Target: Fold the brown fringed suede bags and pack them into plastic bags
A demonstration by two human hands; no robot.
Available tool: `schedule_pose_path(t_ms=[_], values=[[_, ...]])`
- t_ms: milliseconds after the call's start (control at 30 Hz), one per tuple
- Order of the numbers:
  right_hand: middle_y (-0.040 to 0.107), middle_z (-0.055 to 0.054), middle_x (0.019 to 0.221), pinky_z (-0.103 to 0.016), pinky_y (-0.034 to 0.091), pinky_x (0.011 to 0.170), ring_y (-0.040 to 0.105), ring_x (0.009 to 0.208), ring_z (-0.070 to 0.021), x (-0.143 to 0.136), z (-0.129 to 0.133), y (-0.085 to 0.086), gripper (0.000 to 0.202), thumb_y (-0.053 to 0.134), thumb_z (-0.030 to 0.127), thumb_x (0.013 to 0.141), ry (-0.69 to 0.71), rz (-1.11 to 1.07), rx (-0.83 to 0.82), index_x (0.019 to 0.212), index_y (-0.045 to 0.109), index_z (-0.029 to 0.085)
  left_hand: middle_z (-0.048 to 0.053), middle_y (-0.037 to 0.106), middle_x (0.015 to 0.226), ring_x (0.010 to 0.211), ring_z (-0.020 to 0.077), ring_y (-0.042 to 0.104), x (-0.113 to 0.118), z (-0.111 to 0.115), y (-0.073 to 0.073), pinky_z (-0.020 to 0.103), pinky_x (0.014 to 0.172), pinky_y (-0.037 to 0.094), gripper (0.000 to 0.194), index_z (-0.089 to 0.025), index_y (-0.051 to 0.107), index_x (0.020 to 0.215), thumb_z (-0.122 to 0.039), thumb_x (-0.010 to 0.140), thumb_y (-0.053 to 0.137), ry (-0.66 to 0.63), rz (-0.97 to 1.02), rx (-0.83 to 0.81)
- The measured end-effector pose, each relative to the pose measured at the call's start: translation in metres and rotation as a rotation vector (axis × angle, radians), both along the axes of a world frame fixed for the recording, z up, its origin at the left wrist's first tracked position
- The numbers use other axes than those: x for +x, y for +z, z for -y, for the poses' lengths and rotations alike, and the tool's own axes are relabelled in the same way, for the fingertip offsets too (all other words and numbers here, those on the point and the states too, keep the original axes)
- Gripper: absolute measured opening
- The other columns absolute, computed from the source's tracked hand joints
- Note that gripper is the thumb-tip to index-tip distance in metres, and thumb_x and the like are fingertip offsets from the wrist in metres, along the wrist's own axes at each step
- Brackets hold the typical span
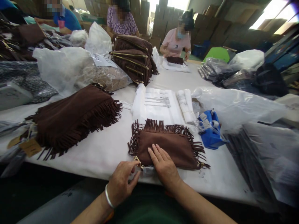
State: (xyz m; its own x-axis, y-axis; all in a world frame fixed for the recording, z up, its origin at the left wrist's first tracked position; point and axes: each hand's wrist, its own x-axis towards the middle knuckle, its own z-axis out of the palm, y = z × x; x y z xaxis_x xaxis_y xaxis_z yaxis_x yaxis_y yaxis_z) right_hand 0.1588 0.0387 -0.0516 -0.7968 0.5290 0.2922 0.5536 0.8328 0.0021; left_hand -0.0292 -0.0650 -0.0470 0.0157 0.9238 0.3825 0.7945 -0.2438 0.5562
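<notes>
A brown fringed pouch (168,147) lies flat on the white table in front of me, fringe spreading along its far edge and both sides. My right hand (167,168) rests on it with outstretched fingers pressed to its left part. At the pouch's near left corner is a gold clasp (138,161). My left hand (123,179), wearing a white bangle, is beside this clasp; its fingers are bent, the index fingertip close to or touching the metal, the thumb apart. Part of a clear plastic piece (149,170) shows under the near edge between my hands.
Left lies a larger brown fringed bag (74,115) with a tan tag (30,147). Beyond the pouch are printed white plastic bags (161,104) and a blue tape dispenser (211,130). Stacked brown bags (133,59) stand farther back; co-workers (176,42) sit across the table.
</notes>
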Motion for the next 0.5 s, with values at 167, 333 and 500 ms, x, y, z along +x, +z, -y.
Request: schedule_pose_path(t_ms=[167, 333, 500], values=[[0.042, -0.019, 0.139, -0.042, 0.043, 0.102, 0.038, 0.13, -0.0286, 0.0, -0.001, 0.01, 0.05, 0.038, 0.006, 0.087, 0.028, 0.021, 0.025, 0.137, 0.039, 0.005, 0.01, 0.058, 0.109, 0.103, 0.0253, 0.051, -0.031, 0.009, -0.001, 0.043, 0.093, 0.04, 0.026, -0.018, 0.056, 0.108, -0.032, 0.087, 0.053, 0.168, 0.08, -0.148], [0.04, -0.016, 0.141, -0.042, 0.042, 0.104, 0.037, 0.131, -0.0254, -0.002, -0.003, 0.017, 0.056, 0.032, 0.0, 0.082, 0.017, -0.008, -0.001, 0.138, 0.037, 0.007, 0.002, 0.065, 0.101, 0.099, 0.0182, 0.058, -0.031, 0.016, 0.008, 0.03, 0.091, 0.043, 0.028, -0.023, 0.061, 0.098, -0.039, 0.093, 0.039, 0.152, 0.595, -0.496], [0.042, -0.017, 0.14, -0.043, 0.044, 0.102, 0.037, 0.131, -0.0263, -0.004, -0.002, 0.014, 0.059, 0.031, -0.003, 0.077, 0.049, -0.01, -0.018, 0.136, 0.04, 0.004, 0.007, 0.069, 0.098, 0.086, 0.0214, 0.065, -0.01, 0.0, 0.005, 0.032, 0.078, 0.05, 0.042, -0.019, 0.057, 0.107, -0.053, 0.087, 0.045, 0.192, 1.248, -0.761]])
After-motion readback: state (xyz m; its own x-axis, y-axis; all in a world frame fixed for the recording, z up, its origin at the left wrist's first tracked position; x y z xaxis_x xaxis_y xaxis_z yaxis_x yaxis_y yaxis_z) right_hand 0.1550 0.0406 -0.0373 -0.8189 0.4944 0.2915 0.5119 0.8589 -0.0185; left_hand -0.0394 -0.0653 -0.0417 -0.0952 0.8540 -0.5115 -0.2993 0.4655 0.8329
